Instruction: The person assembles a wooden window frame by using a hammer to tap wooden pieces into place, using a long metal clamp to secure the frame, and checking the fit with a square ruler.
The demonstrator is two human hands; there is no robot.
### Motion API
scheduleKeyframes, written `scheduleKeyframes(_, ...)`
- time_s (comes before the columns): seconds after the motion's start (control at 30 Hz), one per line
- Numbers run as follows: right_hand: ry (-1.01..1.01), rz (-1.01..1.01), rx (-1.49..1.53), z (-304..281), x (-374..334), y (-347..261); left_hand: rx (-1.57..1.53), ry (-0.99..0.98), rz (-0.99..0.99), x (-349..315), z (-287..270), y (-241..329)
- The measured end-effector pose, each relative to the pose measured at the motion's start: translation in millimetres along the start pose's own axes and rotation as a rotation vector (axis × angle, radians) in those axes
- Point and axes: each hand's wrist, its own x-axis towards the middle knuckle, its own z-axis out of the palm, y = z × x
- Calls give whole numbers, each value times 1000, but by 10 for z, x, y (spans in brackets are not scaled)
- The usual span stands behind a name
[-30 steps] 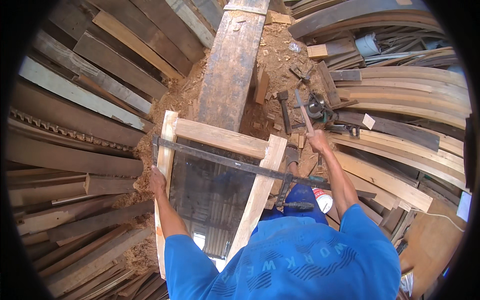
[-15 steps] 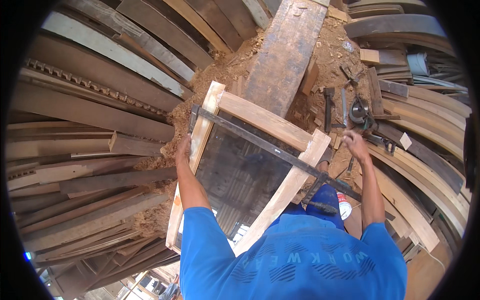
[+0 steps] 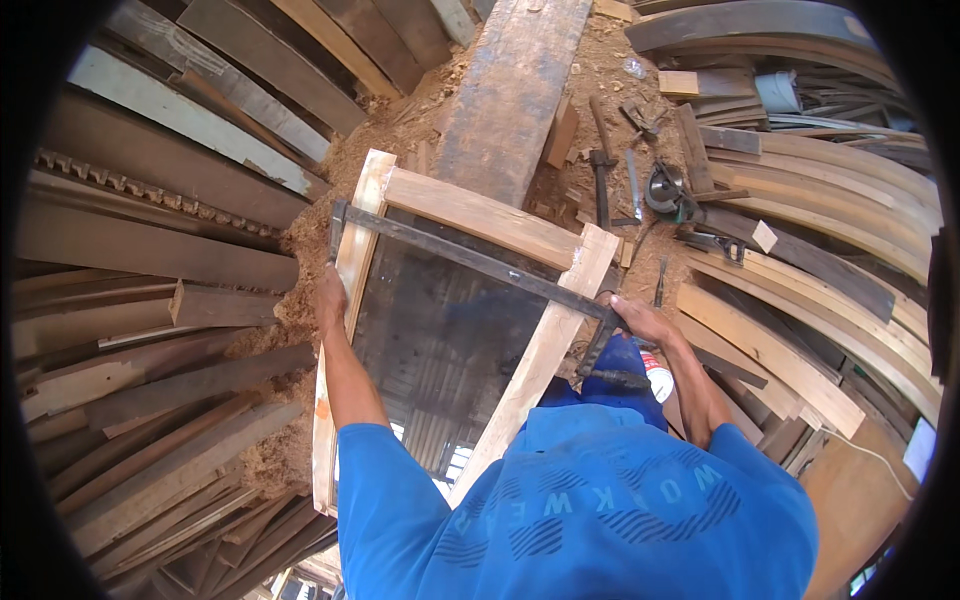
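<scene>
A wooden frame with a dark, reflective glass panel stands in front of me, tilted in view. Across its upper part runs a long dark metal bar clamp, one jaw at the left stile, the other with its screw at the right. My left hand is closed at the lower end of the left jaw, against the outer side of the stile; its fingertips are partly hidden. My right hand is closed around the bar by the right jaw, thumb on top. The clamp's screw handle hangs over my blue-clad leg.
A worn plank lies beyond the frame amid sawdust. To the right are a hammer-like tool, a circular saw, a handsaw and a chisel-like tool. Stacked boards crowd both sides. A white tub stands by my leg.
My right hand has come down from above the bar's right end and closed on it. My left hand stays by the left jaw. The whole view has shifted, so things appear further left.
</scene>
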Motion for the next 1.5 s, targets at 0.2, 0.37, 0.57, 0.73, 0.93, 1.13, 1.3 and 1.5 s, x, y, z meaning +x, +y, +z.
scheduleKeyframes(0.2, 23, 8, 14, 165, -116, -134, 17, 29, 62, -172, -88, 16)
scheduleKeyframes(0.37, -86, 67, 69, 239, -51, 3, 136, 29, -5, -122, -148, -142)
scheduleKeyframes(0.57, 394, -142, 312, 230, 245, -131, 123, 45, 46, -239, -108, -83)
scheduleKeyframes(0.73, 637, -207, -117, 196, 384, -893, 5, 454, 192, -264, 44, -188)
scheduleKeyframes(0.93, 408, -259, -71, 20, 531, -903, 3, 491, 709, -779, 379, 432)
scheduleKeyframes(1.13, 509, -303, 231, -152, 644, -634, 365, -14, 1292, -2141, 1322, 1813)
scheduleKeyframes(1.3, 624, -164, 291, -520, 285, -35, 719, -292, 1230, -2328, 1667, 2277)
scheduleKeyframes(1.5, 709, 41, 51, -806, -607, 886, 728, -424, 1141, -2205, 1809, 2397)
